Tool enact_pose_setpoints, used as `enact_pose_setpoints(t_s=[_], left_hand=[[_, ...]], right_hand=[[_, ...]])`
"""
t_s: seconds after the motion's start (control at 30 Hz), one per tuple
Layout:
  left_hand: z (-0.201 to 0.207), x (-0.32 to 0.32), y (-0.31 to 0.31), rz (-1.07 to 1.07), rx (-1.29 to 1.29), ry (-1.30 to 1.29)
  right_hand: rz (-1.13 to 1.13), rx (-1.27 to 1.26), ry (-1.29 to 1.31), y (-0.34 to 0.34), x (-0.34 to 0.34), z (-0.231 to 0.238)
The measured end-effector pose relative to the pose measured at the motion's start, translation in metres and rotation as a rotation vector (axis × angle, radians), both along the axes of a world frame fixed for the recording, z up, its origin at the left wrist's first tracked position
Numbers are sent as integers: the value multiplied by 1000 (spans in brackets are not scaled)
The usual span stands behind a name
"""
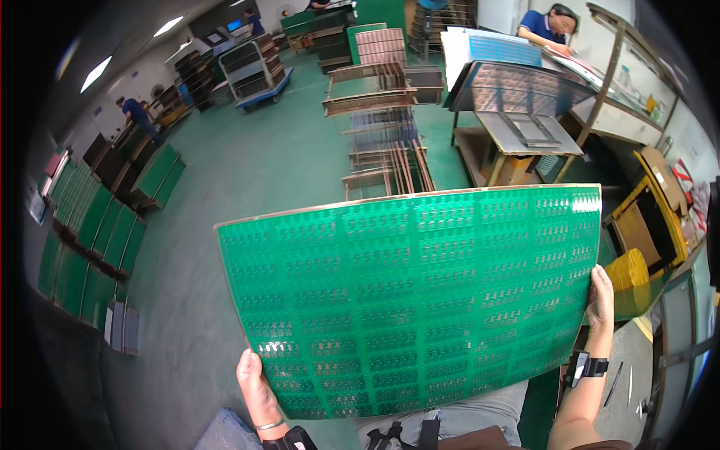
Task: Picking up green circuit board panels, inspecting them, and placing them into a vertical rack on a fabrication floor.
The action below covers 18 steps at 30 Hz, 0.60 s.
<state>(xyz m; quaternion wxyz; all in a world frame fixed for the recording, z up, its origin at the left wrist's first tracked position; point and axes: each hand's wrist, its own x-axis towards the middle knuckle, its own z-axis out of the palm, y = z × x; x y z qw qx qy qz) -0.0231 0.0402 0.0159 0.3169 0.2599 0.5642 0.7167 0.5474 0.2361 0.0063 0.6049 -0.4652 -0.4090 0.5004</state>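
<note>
A large green printed circuit board panel (pixel 420 300) with rows of repeated small patterns and a copper-coloured edge spans the middle of the view, tilted up in front of my body. My left hand (pixel 256 381) grips its lower left edge, thumb on the near side and fingers hidden behind. On the right edge, my right hand (pixel 600 298) is closed around the board, its fingers partly out of sight. Light glints off the upper right corner and the lower left of the panel.
Racks (pixel 386 142) stand beyond the board. Green panels (pixel 97 225) line the left side. A blue trolley (pixel 259 79) is farther back. To the right are a worktable (pixel 517 135), a yellow roll (pixel 628 277) and a grey bench (pixel 626 375). A co-worker (pixel 551 30) works at the upper right.
</note>
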Motion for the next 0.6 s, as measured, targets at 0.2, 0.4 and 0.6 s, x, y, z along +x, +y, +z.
enact_pose_setpoints(t_s=[0.2,0.4,0.6], left_hand=[[-11,-2,-1,-13,-20,2],[-17,-1,-6,113,-31,23],[6,23,-13,90,-232,-230]], right_hand=[[-33,4,22,-7,-13,17],[-54,2,31,-13,-29,35],[-44,0,51,-19,-33,43]])
